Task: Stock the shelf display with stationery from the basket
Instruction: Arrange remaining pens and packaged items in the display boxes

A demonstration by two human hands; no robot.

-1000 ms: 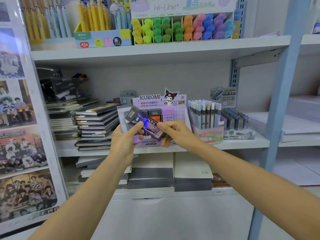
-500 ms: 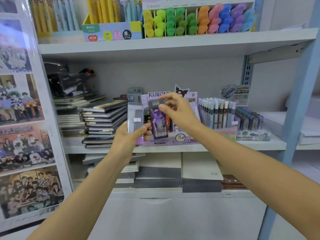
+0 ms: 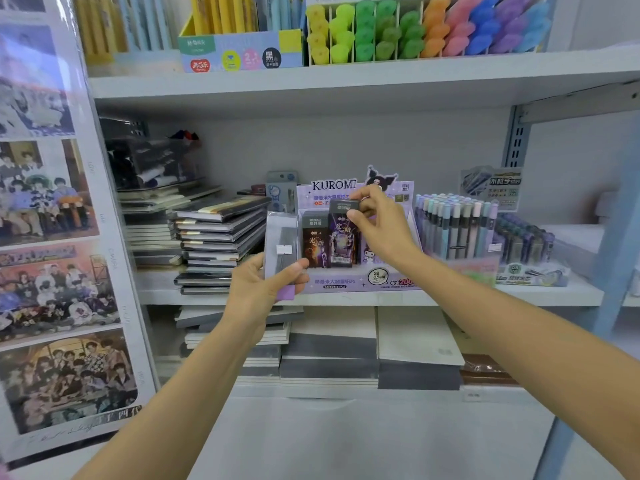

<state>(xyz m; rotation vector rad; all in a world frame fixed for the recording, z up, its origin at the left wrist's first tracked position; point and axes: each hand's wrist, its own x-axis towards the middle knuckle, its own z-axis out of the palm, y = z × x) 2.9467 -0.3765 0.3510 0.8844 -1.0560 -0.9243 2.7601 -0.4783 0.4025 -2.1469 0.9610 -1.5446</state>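
A purple Kuromi display box point(image 3: 360, 284) stands on the middle shelf point(image 3: 540, 295). My right hand point(image 3: 379, 226) pinches the top of a dark lead-refill pack point(image 3: 341, 237) that stands upright in the box's middle slot, beside another dark pack point(image 3: 313, 242) on its left. My left hand point(image 3: 263, 284) holds a small stack of flat packs point(image 3: 281, 249), grey backs toward me, just in front of the box's left end. No basket is in view.
A pile of dark notebooks point(image 3: 218, 244) sits left of the box, a tray of pastel pens point(image 3: 453, 226) right of it. Highlighters point(image 3: 426, 27) fill the upper shelf. A poster panel point(image 3: 52, 237) walls the left; a blue upright point(image 3: 609, 271) stands right.
My right hand took one pack from the stack, turned it upright and carried it up into the display box's middle slot. The left hand kept holding the remaining packs.
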